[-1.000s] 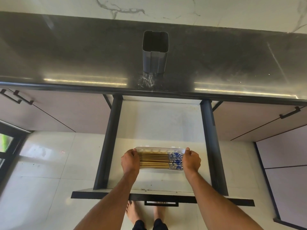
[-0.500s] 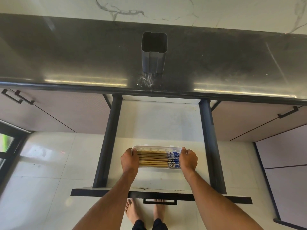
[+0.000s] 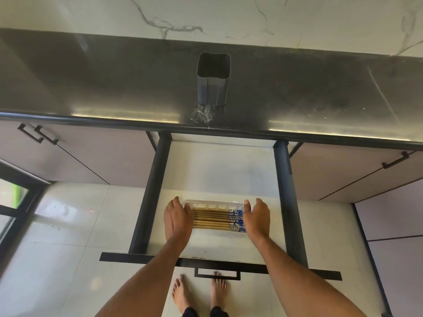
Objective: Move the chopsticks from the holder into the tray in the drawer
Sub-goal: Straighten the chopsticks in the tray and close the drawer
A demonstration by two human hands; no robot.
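A clear plastic tray [image 3: 215,204] lies crosswise on the white floor of the pulled-out drawer [image 3: 219,170], near its front. Several wooden chopsticks [image 3: 211,219] with blue-and-white patterned ends lie side by side in it, patterned ends to the right. My left hand [image 3: 178,221] rests flat against the tray's left end, fingers stretched forward. My right hand [image 3: 256,219] is against the right end, fingers also straight. The dark grey square holder [image 3: 213,81] stands upright on the counter behind the drawer, and nothing shows in its opening.
The dark counter [image 3: 91,83] runs across the view below a marble wall. Closed cabinet doors with black handles [image 3: 37,136] [image 3: 394,160] flank the drawer. The drawer front [image 3: 297,269] juts toward me above my bare feet [image 3: 183,294] on the pale tiled floor.
Both hands were curled on the tray's ends; their fingers have now straightened out flat beside it. The tray has shifted slightly to the left in the drawer.
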